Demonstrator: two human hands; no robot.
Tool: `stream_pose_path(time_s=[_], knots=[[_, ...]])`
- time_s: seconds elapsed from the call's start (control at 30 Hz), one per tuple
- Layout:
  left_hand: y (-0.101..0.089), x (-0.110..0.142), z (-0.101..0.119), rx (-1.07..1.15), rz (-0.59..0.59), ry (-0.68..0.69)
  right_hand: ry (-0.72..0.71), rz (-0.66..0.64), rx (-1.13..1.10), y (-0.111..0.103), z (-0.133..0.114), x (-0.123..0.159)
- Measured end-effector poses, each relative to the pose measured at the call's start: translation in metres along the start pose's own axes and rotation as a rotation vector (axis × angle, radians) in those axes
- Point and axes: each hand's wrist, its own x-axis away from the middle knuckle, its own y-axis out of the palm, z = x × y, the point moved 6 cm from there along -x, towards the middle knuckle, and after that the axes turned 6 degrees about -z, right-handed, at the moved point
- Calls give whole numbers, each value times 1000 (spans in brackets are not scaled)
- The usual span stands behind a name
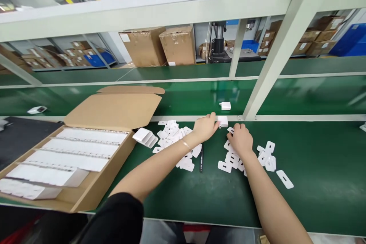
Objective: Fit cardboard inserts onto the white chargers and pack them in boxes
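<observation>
My left hand (205, 126) reaches to the far edge of the green bench and pinches a small white charger plug (223, 121). My right hand (241, 138) rests knuckles up beside it on a scatter of flat white card pieces (230, 160), its fingers curled down on one piece. A second white charger plug (225, 105) lies alone on the conveyor belt just beyond. Another pile of white card pieces (174, 133) lies under my left forearm. A black pen (201, 160) lies between the two piles.
An open cardboard box (85, 194) with rows of white folded inserts sits at the left. A stack of white trays (145, 137) leans beside it. A slanted frame post (274, 57) rises at the right. Cartons (160, 45) stand beyond the belt.
</observation>
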Motion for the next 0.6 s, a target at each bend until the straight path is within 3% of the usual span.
stream_pose_path(time_s=[0.13,0.27,0.4,0.6], knots=[[21,-58,29,93,-69,-58,44,8,-29,3,9,-5],[33,-72,35,116,-86,-25,61,11,-35,5,13,-7],[31,-50,19,192,34,61,58,24,-13,8,13,-7],[20,30,-17,744,358,326,44,20,-14,7,6,-3]])
